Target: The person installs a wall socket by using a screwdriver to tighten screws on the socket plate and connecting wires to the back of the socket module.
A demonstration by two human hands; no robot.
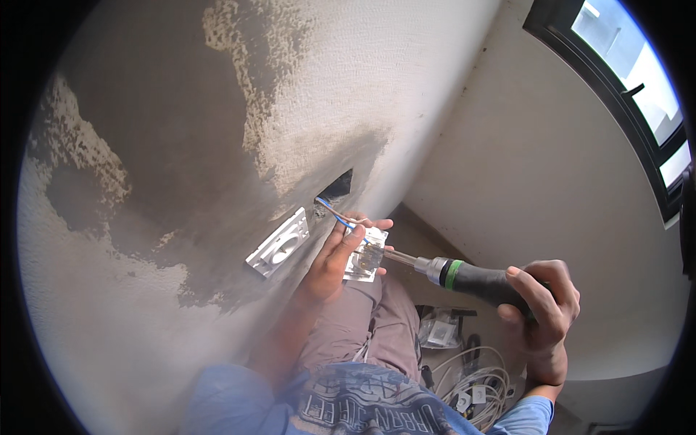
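My left hand (336,262) is closed around a white socket insert (366,254), its back turned up toward me. Blue and brown wires (334,213) run to the insert from a dark square box opening (338,186) in the wall. My right hand (544,304) grips the black handle of a screwdriver (475,280) with a green ring. The metal shaft points left, its tip at the insert's terminals; whether it sits in a screw I cannot tell. Left of my left hand, a white socket (283,246) is mounted on the wall.
On the floor to the right lie a coil of white cable (493,380), a clear plastic bag (440,330) with white parts and some dark tools. The wall (174,109) at left has grey plaster patches. A black-framed window (631,94) is at the upper right.
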